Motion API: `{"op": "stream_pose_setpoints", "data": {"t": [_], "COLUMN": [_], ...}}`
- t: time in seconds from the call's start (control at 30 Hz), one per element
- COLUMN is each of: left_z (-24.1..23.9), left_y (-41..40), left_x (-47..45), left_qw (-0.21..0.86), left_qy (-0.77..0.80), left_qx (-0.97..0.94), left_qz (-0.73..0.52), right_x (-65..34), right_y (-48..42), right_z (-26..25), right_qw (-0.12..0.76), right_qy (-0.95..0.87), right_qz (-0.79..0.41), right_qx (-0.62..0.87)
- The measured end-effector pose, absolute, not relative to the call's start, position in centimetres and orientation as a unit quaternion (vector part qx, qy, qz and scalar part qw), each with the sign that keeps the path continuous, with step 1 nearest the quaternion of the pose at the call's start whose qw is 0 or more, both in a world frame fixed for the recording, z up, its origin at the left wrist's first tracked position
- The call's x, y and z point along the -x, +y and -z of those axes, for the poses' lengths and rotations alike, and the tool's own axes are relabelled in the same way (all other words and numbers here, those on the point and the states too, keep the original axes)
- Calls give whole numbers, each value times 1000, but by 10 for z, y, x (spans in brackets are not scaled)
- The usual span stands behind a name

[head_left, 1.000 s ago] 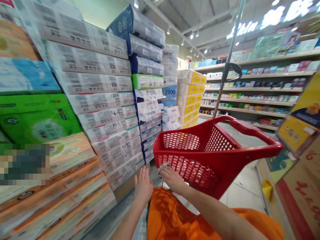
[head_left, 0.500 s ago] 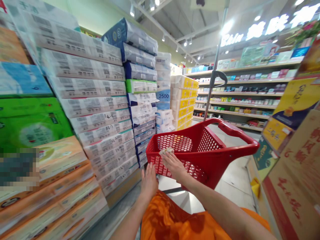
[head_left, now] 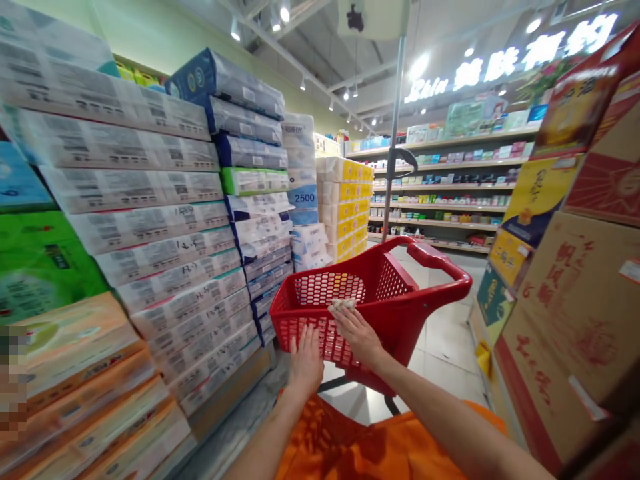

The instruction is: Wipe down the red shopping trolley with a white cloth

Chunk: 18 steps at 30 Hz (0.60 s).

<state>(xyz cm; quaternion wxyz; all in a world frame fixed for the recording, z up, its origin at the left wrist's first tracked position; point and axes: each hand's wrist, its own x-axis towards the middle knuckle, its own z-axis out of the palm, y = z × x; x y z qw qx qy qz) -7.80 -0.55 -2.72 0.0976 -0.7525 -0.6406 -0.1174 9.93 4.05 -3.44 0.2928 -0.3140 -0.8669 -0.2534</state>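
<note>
Pale tiled floor (head_left: 445,353) runs back to long shop shelving (head_left: 440,187) lined with small boxes. Along the floor's left edge rises a tall stack of wrapped packs (head_left: 165,187); along its right edge stand printed cardboard cartons (head_left: 590,300). Between them, on the floor, is a red shopping cart (head_left: 405,333), its handle to the right, just ahead of the person's orange clothing (head_left: 390,447). The left hand (head_left: 306,363) is before the cart's near lattice side, fingers straight and released; whether they touch it cannot be told. The right hand (head_left: 357,337) grasps a whitish cloth (head_left: 343,305) under extended fingers at the near upper rim.
</note>
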Motion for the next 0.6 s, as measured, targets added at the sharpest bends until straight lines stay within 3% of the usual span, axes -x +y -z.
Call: {"op": "stream_pose_setpoints", "data": {"t": [0.17, 0.37, 0.53, 0.6], "left_z": [24, 18, 20, 19], "left_y": [-7, -4, -2, -1], "left_x": [65, 47, 35, 31], "left_qw": [106, 101, 133, 136], "left_qy": [-613, -606, -564, -563], "left_qx": [773, 778, 803, 804], "left_qz": [125, 129, 138, 133], "right_x": [-127, -131, -148, -151], "right_y": [23, 32, 17, 14], "right_z": [56, 18, 51, 48], "right_qw": [246, 317, 245, 262], "right_qy": [-890, -839, -871, -865], "right_qz": [244, 300, 265, 273], "right_qx": [296, 325, 333, 329]}}
